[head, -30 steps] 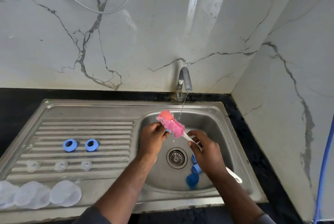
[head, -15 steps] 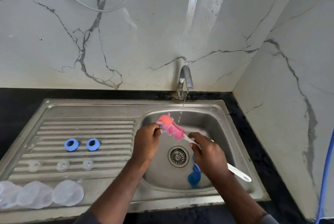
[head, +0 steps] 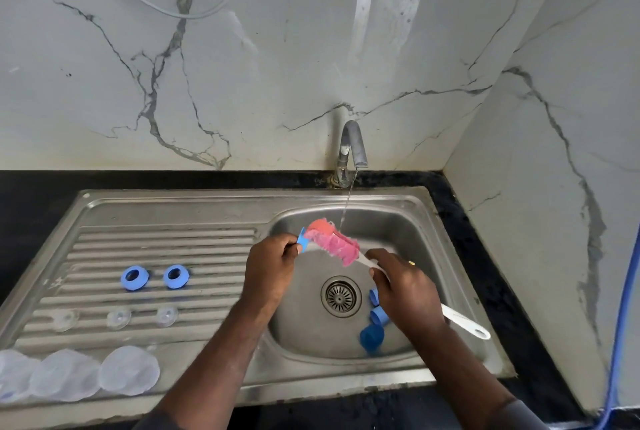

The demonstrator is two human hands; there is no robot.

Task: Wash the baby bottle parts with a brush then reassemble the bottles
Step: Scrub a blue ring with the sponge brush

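1. Your left hand (head: 273,266) is pinching a small blue plastic bottle part (head: 302,239) over the rear left of the stainless steel sink basin (head: 398,221).
2. Your right hand (head: 405,294) is clenching the white plastic handle (head: 465,324) of the pink bristle bottle brush (head: 332,242), and the brush head is pressing against the blue part.
3. A thin stream of water (head: 346,204) is running from the curved metal tap (head: 351,149) at the basin's rear edge and falling at the far end of the brush head.
4. Three blue plastic pieces (head: 371,337) are lying on the basin floor to the right of the round metal drain (head: 341,296), partly hidden by your right hand.
5. On the ribbed steel draining board (head: 207,246), two blue plastic rings (head: 135,277) are sitting side by side, with three small clear teats (head: 118,318) lined up in front of them.
6. Three clear domed covers (head: 129,370) are resting along the board's front left edge.
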